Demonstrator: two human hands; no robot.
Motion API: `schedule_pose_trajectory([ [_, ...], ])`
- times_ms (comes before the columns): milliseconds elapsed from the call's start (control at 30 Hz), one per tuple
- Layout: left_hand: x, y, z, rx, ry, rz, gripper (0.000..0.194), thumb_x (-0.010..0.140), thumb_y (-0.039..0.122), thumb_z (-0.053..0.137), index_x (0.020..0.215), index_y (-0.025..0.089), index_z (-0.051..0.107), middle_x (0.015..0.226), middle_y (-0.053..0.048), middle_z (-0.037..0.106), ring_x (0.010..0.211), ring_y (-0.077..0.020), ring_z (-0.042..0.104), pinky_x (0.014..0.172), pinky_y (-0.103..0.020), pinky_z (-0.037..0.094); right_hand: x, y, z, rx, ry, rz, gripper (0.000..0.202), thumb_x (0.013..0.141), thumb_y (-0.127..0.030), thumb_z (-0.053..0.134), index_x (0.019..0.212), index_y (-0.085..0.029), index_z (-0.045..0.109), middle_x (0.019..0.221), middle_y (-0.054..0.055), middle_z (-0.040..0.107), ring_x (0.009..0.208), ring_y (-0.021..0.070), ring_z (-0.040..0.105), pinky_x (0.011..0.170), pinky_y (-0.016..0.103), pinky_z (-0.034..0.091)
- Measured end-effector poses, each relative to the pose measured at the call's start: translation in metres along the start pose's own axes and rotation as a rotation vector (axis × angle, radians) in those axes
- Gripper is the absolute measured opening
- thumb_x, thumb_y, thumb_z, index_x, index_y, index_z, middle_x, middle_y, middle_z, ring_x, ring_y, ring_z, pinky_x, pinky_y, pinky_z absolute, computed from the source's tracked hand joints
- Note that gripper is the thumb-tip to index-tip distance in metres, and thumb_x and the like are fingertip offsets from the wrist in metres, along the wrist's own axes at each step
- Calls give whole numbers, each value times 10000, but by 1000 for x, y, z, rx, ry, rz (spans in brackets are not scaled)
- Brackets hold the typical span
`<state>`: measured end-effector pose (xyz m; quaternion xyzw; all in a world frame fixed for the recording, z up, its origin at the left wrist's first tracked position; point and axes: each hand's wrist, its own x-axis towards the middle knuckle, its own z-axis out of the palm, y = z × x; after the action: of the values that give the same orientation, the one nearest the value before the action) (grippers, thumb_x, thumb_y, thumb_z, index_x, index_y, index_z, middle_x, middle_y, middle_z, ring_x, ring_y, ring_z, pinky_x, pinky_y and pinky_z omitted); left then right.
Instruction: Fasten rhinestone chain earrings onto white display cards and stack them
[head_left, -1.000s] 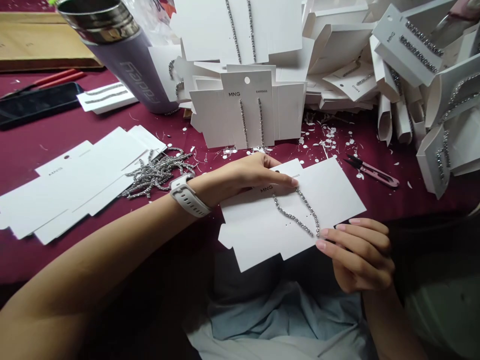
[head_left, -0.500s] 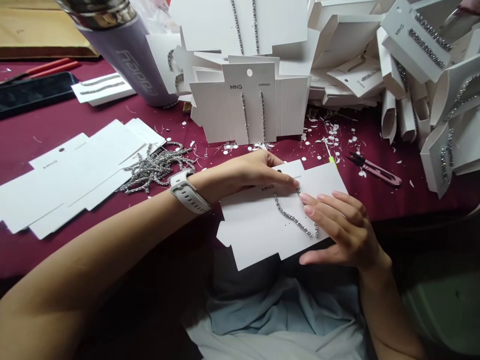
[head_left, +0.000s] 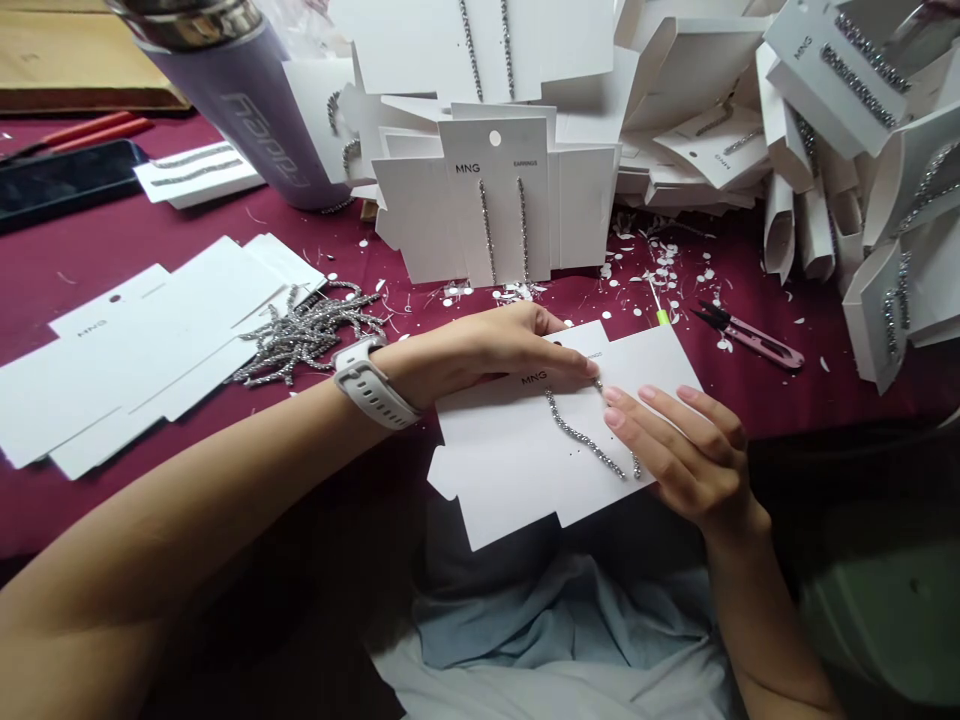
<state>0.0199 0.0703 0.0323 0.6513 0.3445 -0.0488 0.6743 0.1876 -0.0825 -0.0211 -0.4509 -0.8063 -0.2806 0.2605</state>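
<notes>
A white die-cut card marked MNG extends past the table's front edge. Two silver beaded strands lie on it; the left strand curves down to the right, and my right hand covers much of the other. My left hand grips the card's upper part, its thumb or finger tip at the top of the right strand. Over the card's right side rests my right hand, fingers spread, fingertips on the right strand, its thumb hidden beneath.
Loose silver strands and flat blank cards lie left. Behind are a standing card, a purple bottle and boxes. Pink snips and a green-handled tool lie right, among white paper bits.
My right thumb has moved from beside the card's lower edge to out of sight under the hand. My left hand stays in nearly the same place on the card.
</notes>
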Motion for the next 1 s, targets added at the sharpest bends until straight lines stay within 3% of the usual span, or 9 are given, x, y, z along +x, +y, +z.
schedule_pose_trajectory([
  [233,4,-4,-2,-48,-14,17,267,608,360,735,570,174,546,551,25,513,480,-80,446,429,-208,298,5,-9,5,-32,65,21,406,729,-38,616,1112,-160,564,1011,4,692,1018,110,587,907,249,442],
  [533,2,-3,-2,-47,-11,15,333,608,391,734,555,164,496,531,29,477,445,-69,430,405,-208,275,7,-12,10,47,141,104,401,689,27,597,1033,-175,554,1000,17,692,1038,128,569,931,273,439],
  [667,4,-5,-3,-26,-9,11,343,598,414,737,553,169,501,528,28,477,433,-71,419,397,-217,265,2,-11,5,47,175,145,391,652,-18,639,982,-202,536,1006,35,653,1014,165,525,917,323,445],
  [867,2,-1,-6,-23,-45,-44,337,579,418,749,546,171,523,507,36,480,398,-63,408,371,-204,289,5,4,-31,393,-117,255,463,696,-65,458,1134,-196,530,1106,75,575,1075,247,484,938,456,403],
  [933,0,3,-7,48,-39,-65,339,591,453,734,573,170,548,545,23,530,423,-77,454,382,-204,328,17,17,-39,415,-128,324,424,736,-98,467,1141,-205,532,1078,70,589,1071,249,506,946,453,398],
  [1000,0,8,-6,137,-37,-77,337,613,481,709,622,169,581,600,4,580,461,-94,499,401,-207,360,34,32,-38,402,-244,381,377,778,-168,504,1152,-209,521,1105,71,581,1074,237,518,952,424,399],
])
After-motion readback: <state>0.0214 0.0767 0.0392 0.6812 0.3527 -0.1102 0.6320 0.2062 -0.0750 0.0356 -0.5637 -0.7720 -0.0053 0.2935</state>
